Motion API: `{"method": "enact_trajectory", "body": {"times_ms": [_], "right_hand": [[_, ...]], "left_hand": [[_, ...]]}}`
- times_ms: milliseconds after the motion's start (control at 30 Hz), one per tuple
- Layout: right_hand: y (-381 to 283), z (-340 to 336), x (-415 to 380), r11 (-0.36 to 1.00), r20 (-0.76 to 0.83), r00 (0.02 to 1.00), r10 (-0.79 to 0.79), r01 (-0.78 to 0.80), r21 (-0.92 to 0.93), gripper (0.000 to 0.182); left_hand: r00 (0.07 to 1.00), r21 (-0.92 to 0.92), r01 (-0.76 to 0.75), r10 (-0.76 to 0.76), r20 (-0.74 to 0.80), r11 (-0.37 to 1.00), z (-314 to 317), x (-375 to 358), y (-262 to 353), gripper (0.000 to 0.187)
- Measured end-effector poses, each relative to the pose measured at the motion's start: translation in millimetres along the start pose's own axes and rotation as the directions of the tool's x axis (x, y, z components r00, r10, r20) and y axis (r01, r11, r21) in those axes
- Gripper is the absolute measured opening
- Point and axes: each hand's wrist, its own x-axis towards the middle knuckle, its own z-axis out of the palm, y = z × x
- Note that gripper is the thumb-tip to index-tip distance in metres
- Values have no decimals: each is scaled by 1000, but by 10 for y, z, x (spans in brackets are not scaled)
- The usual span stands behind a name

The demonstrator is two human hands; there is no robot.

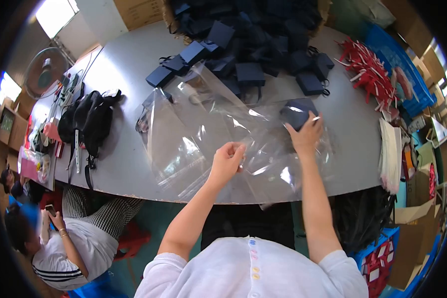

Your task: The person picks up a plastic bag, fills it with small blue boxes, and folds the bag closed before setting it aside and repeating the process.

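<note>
My left hand [228, 161] is closed in a pinch on the edge of a clear plastic bag [184, 134], one of several glossy sheets spread over the middle of the table. To its right, my right hand [305, 135] grips a dark blue box [299, 110], thumb on the near side and fingers over the right side. Clear film lies around that box and under my right wrist. Beyond the bags, more dark blue boxes [251, 74] with dark ribbon loops lie loose in front of a large heap.
A black backpack [87, 121] lies at the table's left. Red and white ribbons [367, 69] are piled at the right, near a blue crate [407, 69] and a white stack [390, 154]. A seated person [74, 243] holds a phone at lower left.
</note>
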Motion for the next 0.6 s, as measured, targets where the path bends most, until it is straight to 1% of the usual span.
{"method": "enact_trajectory", "body": {"times_ms": [33,67,100,133,167,200,233,267,300,367,400,433,467,500,533,567,600], "right_hand": [[105,-134,-54,989,58,991,-122,127,-78,80],[192,-306,-130,956,123,964,-235,252,-149,82],[229,-590,-217,921,255,920,-298,348,-177,82],[246,-951,-308,875,384,855,-349,445,-193,82],[272,-1274,-387,842,622,736,-268,492,-220,76],[487,-1551,-426,823,771,545,-331,566,-46,70],[542,-1872,-285,824,840,255,-479,461,330,59],[245,-2143,-73,837,859,26,-511,244,490,47],[-26,-2310,153,823,806,-193,-559,-13,568,37],[-248,-2267,557,715,711,-82,-699,-105,691,24],[-272,-2071,659,769,777,229,-586,-145,623,20],[-441,-1662,849,760,654,480,-585,42,649,20],[-596,-1215,1102,742,454,600,-659,422,521,23],[-617,-751,1360,707,421,570,-706,599,376,34],[-596,-287,1570,606,378,489,-786,728,320,48],[-646,102,1723,524,410,404,-818,818,237,58],[-757,377,1836,421,446,315,-838,893,160,70]], "left_hand": [[1000,-5,-1,1,-14,1000,-89,-2,-9,26],[969,142,-178,199,-145,974,-239,7,-21,27],[885,306,-322,400,-239,896,-414,43,-26,27],[781,541,-406,587,-213,736,-664,111,-35,25],[656,740,-431,743,-137,516,-965,198,-44,25],[598,806,-366,781,-180,465,-1239,306,-20,24],[538,864,-287,816,-213,414,-1535,435,16,25],[492,876,-263,837,-240,405,-1881,648,43,26],[446,886,-242,856,-261,396,-2218,906,65,27],[450,839,-205,810,-376,503,-2763,1467,141,36],[450,840,-218,815,-366,498,-2959,1741,154,36],[554,840,-80,724,-410,537,-3106,1999,148,44],[637,831,64,619,-460,552,-3144,2164,164,53],[636,833,48,626,-451,552,-3072,2237,216,53],[766,812,70,491,-415,579,-2979,2278,270,63],[869,795,103,335,-365,598,-2928,2324,321,74],[910,797,95,272,-312,597,-3027,2497,226,93]]}}
